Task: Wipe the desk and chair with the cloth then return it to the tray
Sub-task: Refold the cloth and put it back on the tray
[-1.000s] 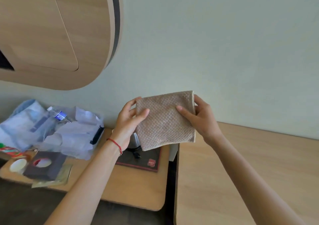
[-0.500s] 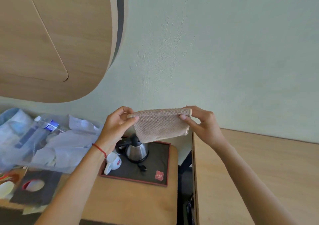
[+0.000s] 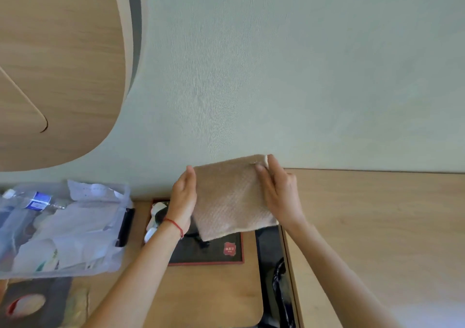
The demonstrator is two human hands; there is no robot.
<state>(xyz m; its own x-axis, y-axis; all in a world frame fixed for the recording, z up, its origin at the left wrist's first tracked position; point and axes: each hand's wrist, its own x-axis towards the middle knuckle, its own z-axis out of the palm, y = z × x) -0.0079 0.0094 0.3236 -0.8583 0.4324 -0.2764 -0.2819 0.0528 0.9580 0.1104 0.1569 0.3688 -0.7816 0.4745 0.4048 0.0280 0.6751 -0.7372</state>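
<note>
A folded beige waffle-weave cloth (image 3: 230,199) hangs in the air in front of the wall, above a black tray with a red rim (image 3: 214,256). My left hand (image 3: 183,199) grips its left edge and my right hand (image 3: 279,194) pinches its upper right corner. The cloth and my left forearm hide most of what stands on the tray; a white cup (image 3: 153,223) shows at the tray's left. The light wooden desk (image 3: 377,227) lies to the right, under my right forearm. No chair can be seen.
The tray sits on a lower rounded wooden table (image 3: 214,295). A clear plastic bag (image 3: 63,227) with a water bottle and papers lies at the left, a dark tissue box (image 3: 27,302) in front of it. A dark gap separates table and desk. A wooden cabinet (image 3: 57,63) hangs upper left.
The view has tilted down and shifted. The cloth, folded over to a narrow strip half a second ago, now hangs flat and wider between both hands, lower over the tray.
</note>
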